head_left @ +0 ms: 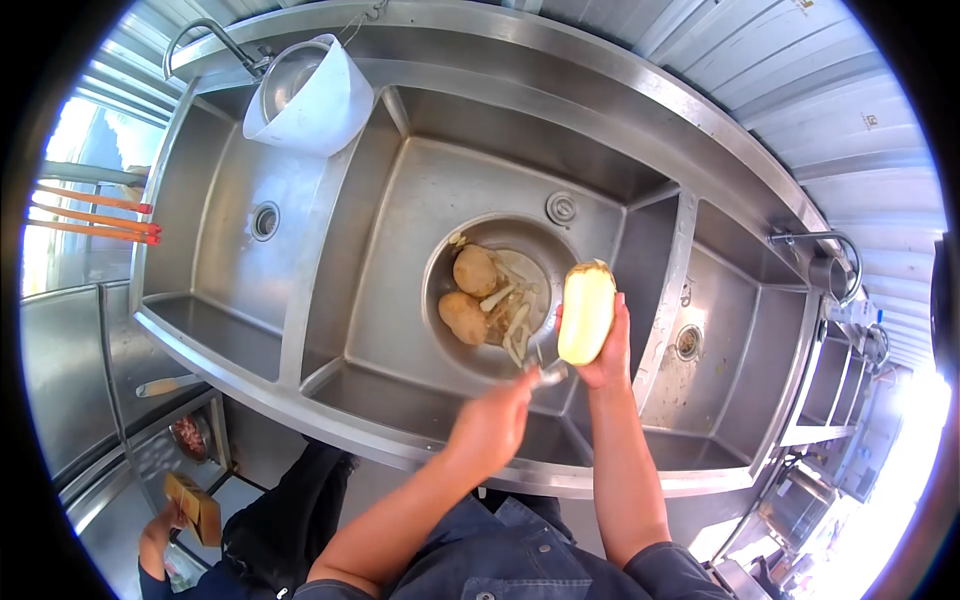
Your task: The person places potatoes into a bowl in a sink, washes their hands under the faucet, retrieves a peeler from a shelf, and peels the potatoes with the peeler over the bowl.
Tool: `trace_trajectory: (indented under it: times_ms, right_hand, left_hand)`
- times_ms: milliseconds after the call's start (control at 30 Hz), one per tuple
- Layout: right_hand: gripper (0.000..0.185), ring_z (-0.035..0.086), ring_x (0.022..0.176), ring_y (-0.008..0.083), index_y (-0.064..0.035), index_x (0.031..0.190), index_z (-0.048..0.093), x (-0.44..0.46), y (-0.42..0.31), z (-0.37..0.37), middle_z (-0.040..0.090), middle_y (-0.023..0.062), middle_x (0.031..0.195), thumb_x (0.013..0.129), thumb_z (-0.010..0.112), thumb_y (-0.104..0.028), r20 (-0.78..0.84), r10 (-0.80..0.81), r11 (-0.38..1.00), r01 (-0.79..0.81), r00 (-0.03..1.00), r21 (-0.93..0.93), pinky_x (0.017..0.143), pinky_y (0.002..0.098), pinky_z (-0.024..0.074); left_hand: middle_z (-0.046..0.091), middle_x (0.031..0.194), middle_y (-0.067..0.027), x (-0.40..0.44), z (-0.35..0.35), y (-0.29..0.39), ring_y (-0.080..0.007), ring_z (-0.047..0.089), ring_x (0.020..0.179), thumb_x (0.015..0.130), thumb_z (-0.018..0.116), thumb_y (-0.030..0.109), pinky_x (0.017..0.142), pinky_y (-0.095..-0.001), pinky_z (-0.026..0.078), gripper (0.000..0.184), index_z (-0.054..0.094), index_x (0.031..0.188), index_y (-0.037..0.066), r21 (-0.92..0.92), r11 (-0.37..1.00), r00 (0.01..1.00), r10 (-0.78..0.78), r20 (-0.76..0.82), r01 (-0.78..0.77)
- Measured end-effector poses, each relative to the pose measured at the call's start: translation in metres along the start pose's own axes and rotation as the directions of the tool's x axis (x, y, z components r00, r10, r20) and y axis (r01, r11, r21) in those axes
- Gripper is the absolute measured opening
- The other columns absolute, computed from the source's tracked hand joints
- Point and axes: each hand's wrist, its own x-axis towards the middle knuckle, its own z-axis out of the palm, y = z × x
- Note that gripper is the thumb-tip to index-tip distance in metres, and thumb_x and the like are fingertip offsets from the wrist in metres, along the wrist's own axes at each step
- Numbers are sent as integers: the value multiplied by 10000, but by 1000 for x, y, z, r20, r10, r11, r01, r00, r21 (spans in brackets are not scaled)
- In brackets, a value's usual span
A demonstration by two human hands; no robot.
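"As the sink fills the frame, where are the hands?"

"Right of centre, the right hand [613, 348] grasps a pale yellow potato [587, 315], mostly bare, with brown skin at its top end. Just left, below centre, the left hand [488, 425] is closed around a small tool [550, 373], too blurred to identify, its end near the potato's lower tip."

"What lies beneath?"

"A round metal bowl [433, 325] in the middle basin [395, 220]. Two brown-skinned potatoes [463, 318] sit along its left side, with pale peelings [518, 325] beside them. The held potato covers part of the bowl's right edge; the tool and the left hand's fingertips block some of its lower right."

"And around them?"

"Toward the upper left, a white tub [335, 105] overlaps the divider beside the left basin [240, 180], near a curved faucet [215, 35]. On the right, the right basin [735, 300] has bits of debris at its drain [688, 342]."

"Anyone else?"

"At lower left, outside the sink, a co-worker's hand [168, 522] grips a brown box [197, 508]. Above it, a dish [208, 438] holds reddish pieces [188, 437]."
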Motion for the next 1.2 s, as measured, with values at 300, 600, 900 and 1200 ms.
trace_trajectory:
  times_ms: [300,600,900,1200]
  right_hand:
    - [600,689,975,295,-52,1312,601,-2,12,4,697,138,1141,1044,399,-549,-88,-17,999,14,996,-33,826,425,573]
    - [634,657,1130,302,-26,1441,475,-20,-14,-9,625,154,1299,903,705,-269,170,34,903,42,985,-428,925,443,579]
    - [794,604,1185,226,-50,1416,483,-33,-30,1,613,110,1279,724,866,-120,171,93,655,69,981,-752,1034,363,484]
    - [573,625,1177,290,-45,1349,532,-13,38,-22,648,153,1262,992,616,-485,-16,49,978,-45,999,202,1043,455,497]
  left_hand:
    - [686,1009,-266,41,-5,10,-439,677,901,968,570,44,764,-488,538,334,614,1299,53,-14,999,997,33,-66,-34]
    - [706,1048,-223,29,-34,-16,-411,684,957,994,561,78,808,-436,541,313,620,1301,50,-101,991,990,-101,-96,91]
    - [686,1190,-233,53,-33,-12,-402,659,1107,1043,515,153,925,-377,505,348,567,1380,84,-304,934,974,-216,-65,187]
    - [688,1139,-253,24,-20,6,-410,680,1030,1014,535,76,871,-392,532,327,598,1332,34,-252,966,997,-66,-40,54]
